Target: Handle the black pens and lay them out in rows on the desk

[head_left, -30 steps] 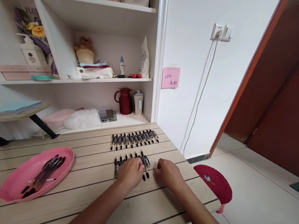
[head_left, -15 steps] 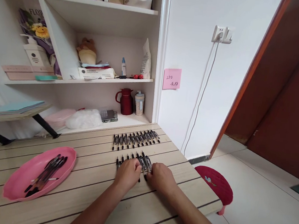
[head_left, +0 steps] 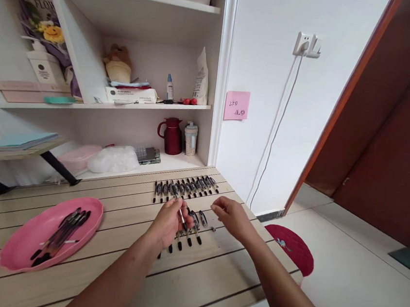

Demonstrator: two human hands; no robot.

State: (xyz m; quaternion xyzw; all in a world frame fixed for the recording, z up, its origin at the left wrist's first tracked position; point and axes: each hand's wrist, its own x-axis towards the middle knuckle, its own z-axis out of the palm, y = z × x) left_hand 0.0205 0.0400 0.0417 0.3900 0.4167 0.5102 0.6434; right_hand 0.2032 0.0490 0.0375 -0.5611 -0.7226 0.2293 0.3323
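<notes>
Left hand [head_left: 167, 224]: raised off the tabletop, fingers curled shut round the barrel of one pen [head_left: 181, 210], which it holds slanting, its far end over the rows below. Right hand [head_left: 231, 216]: also lifted clear of the table [head_left: 106, 260], thumb and fingertips drawn together in a pinch. Whether anything sits in that pinch cannot be determined.

Count of items on the table:
- Far row [head_left: 186, 189]: roughly a dozen pens laid parallel and close together. The exact tally is not legible where the held pen crosses them.
- Near row [head_left: 193, 228]: at least six pens visible, the remainder covered by the left hand. The row lies directly beneath both hands.
- One small dark loose piece [head_left: 213, 229], just beside the near row, under the right hand.
- One pink tray [head_left: 14, 260], well apart to the left, holding a loose bundle of pens [head_left: 62, 234] and one thin white stick. The bundle cannot be counted.

Materials and shapes: the pens are slim, with black grips and clear barrels. The tray is an oval of smooth, glossy plastic with a shallow raised rim. The table is pale wood-grain boarding divided by dark straight grooves. One round red quilted stool [head_left: 292, 243] stands beside the table's right corner.
</notes>
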